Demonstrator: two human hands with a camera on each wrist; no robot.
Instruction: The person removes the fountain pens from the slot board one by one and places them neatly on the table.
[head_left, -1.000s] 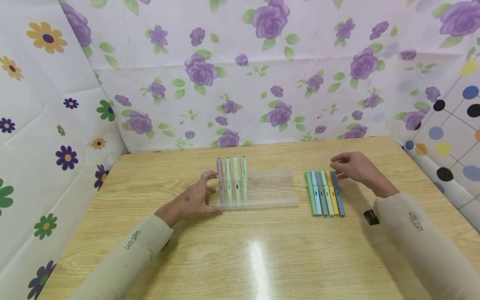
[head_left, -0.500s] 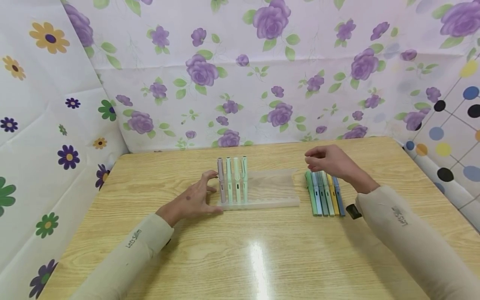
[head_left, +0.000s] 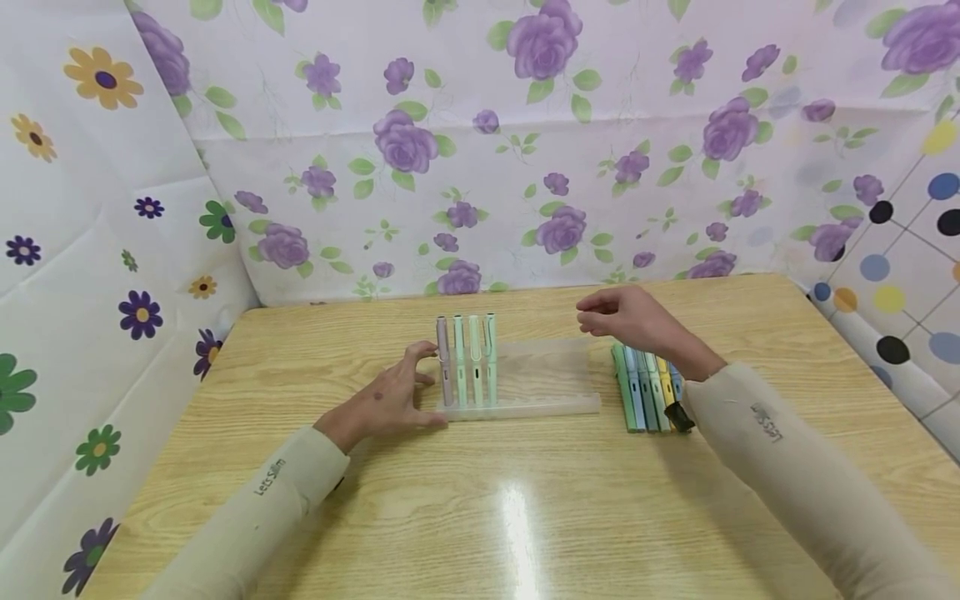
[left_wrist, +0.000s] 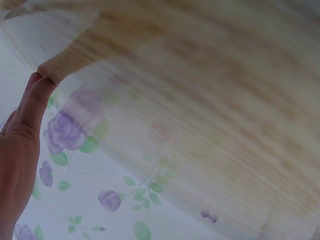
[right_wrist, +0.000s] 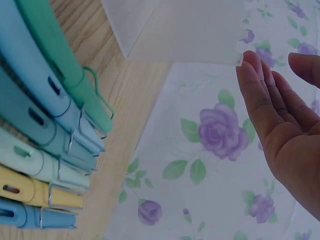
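Left hand point(head_left: 382, 398) spread flat, steadying rack point(head_left: 547, 407) end beside four standing pens point(head_left: 467, 358); right hand point(head_left: 626, 319) empty, loosely curled above six lying pens point(head_left: 645, 390): best pinch one mid-barrel, seat upright beside the others.

Bright, even light is falling from overhead, leaving a white glare streak on the glossy pale wooden table point(head_left: 517, 508) toward six o'clock. The head view is bowing at its edges. The left wrist view is smearing, perhaps from motion.
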